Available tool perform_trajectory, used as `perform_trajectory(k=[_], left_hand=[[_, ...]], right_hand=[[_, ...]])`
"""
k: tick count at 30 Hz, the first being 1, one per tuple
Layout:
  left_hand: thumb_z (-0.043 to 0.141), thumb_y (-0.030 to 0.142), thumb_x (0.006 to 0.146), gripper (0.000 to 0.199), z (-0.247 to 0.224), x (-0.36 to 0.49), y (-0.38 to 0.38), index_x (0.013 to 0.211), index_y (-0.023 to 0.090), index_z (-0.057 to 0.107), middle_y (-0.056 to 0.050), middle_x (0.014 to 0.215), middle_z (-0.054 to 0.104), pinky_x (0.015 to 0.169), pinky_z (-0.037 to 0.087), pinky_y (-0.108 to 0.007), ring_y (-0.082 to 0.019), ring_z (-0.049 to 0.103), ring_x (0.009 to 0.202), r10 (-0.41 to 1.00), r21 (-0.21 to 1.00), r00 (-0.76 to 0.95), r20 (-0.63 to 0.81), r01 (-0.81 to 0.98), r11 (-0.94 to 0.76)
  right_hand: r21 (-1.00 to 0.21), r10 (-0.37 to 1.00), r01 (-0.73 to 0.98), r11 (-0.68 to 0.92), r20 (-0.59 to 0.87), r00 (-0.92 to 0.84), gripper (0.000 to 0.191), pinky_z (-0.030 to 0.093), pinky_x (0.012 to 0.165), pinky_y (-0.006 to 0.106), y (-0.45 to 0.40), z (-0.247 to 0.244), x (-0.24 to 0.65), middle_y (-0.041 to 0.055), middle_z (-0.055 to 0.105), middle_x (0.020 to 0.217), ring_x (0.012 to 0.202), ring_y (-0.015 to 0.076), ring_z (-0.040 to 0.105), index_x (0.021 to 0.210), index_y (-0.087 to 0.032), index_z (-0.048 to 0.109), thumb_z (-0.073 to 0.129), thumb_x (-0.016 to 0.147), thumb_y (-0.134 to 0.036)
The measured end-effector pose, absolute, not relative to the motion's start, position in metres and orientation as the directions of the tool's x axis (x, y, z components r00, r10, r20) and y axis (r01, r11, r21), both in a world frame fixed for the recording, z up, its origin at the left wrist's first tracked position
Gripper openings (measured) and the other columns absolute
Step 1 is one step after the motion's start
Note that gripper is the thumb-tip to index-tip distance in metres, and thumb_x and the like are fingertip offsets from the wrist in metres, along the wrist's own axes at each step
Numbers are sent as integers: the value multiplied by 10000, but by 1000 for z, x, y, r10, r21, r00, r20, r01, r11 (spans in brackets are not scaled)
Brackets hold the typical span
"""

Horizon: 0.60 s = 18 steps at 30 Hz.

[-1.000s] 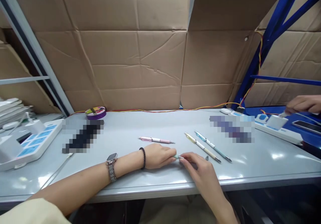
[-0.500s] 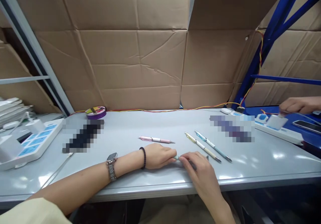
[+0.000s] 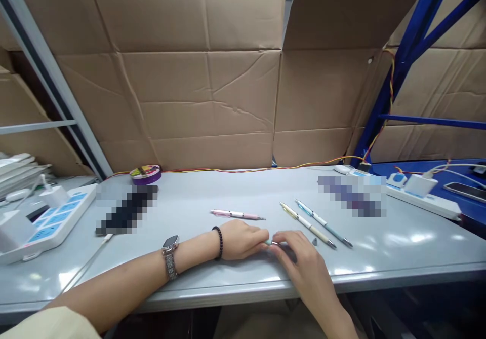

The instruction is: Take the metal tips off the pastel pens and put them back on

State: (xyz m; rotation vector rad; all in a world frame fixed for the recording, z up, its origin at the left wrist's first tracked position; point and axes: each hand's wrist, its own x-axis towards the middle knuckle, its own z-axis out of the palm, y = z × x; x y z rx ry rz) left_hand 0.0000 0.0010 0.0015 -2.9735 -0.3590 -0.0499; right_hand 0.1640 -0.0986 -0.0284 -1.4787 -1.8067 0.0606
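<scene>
My left hand (image 3: 243,239) is closed round a pale green pen barrel (image 3: 268,241), whose end shows past the fingertips. Against that end, my right hand (image 3: 301,253) pinches a thin metallic piece (image 3: 275,243). A small grey tip (image 3: 315,241) lies on the table just beyond the right hand. Behind my left hand is a pink and white pen (image 3: 238,215). Farther right, a yellow and white pen (image 3: 308,225) and a blue and white pen (image 3: 324,223) lie side by side at a slant.
A purple tape roll (image 3: 146,175) stands at the back left of the grey table (image 3: 197,192). Power strips (image 3: 56,222) sit at left and right (image 3: 436,202). Two blurred objects lie on the table, with a cable (image 3: 89,260) at the left one.
The metallic piece now shows between my hands, at the end of the green barrel. Another person's hand at the right power strip has gone from view.
</scene>
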Motion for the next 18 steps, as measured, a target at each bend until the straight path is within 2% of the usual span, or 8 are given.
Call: perform_trajectory(k=[2, 7, 10, 12, 15, 18], left_hand=[[391, 319, 944, 152, 1, 0, 1, 853, 198, 403, 3, 750, 630, 465, 338, -256, -176, 598, 588, 223, -151, 973, 54, 229, -962], [392, 308, 942, 141, 2, 0, -1, 864, 193, 413, 2, 720, 623, 443, 333, -254, -177, 598, 562, 229, -159, 970, 82, 240, -958], [405, 318, 934, 151, 1, 1, -2, 846, 196, 415, 4, 726, 624, 445, 340, -246, -176, 607, 577, 216, -174, 972, 93, 229, -958], [408, 314, 930, 144, 0, 1, -3, 849, 196, 419, 3, 722, 621, 445, 342, -244, -171, 608, 579, 199, -184, 972, 121, 219, -958], [362, 313, 943, 154, -2, 0, -3, 872, 191, 424, -2, 706, 609, 431, 335, -243, -159, 595, 556, 167, -190, 966, 199, 205, -960], [312, 306, 954, 153, -4, -2, -6, 941, 188, 409, -13, 740, 609, 439, 348, -242, -155, 597, 571, 124, -165, 953, 275, 174, -971]], right_hand=[[-486, 851, 808, 332, 525, -34, 253, 460, 672, 301, -99, -27, 163, 37, 636, 822, 803, 197, 583, 786, -219, 590, 400, 930, -305], [-510, 860, 792, 335, 508, -37, 170, 454, 700, 316, -100, -26, 163, 44, 628, 877, 846, 208, 564, 887, -214, 588, 472, 899, -339], [-514, 870, 787, 341, 490, -58, 288, 441, 671, 314, -99, -27, 164, 32, 612, 773, 784, 199, 553, 752, -208, 577, 389, 933, -328], [-517, 871, 778, 357, 486, -76, 290, 437, 670, 315, -98, -28, 164, 30, 612, 776, 786, 200, 551, 761, -209, 582, 390, 930, -345], [-554, 869, 752, 358, 493, -51, 175, 443, 667, 301, -99, -30, 164, 31, 616, 837, 786, 194, 560, 896, -213, 583, 508, 871, -369], [-650, 883, 668, 362, 468, -23, 190, 435, 600, 256, -104, -27, 166, 11, 599, 741, 699, 165, 559, 802, -207, 570, 495, 873, -366]])
